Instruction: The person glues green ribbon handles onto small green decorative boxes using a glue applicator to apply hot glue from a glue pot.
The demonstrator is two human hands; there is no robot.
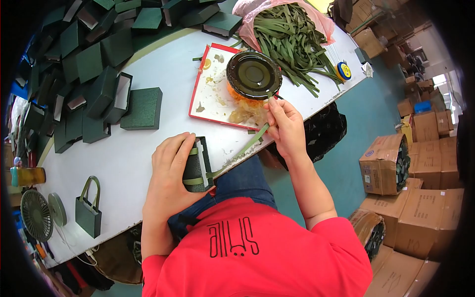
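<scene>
My left hand [167, 173] is wrapped round a small dark green box [200, 166] at the table's front edge. Light green ribbon crosses this box in two places. One length of ribbon [253, 141] runs from the box up to my right hand [286, 126], whose thumb and fingers pinch it near its end. That hand is just below a round black dish [254, 74] with a glossy dark surface. Beneath the dish are an orange base and yellowish, glue-like lumps [242, 113]. Both stand on a white board with a red rim [194, 101].
Many dark green boxes [141, 109] are heaped at the left and back. A pink bag [324, 22] spills green ribbons [292, 42]. A small green handled bag [89, 218] and a fan [36, 215] stand at left. A yellow-and-blue round item [344, 71] is near the right edge. Cartons [425, 213] fill the right.
</scene>
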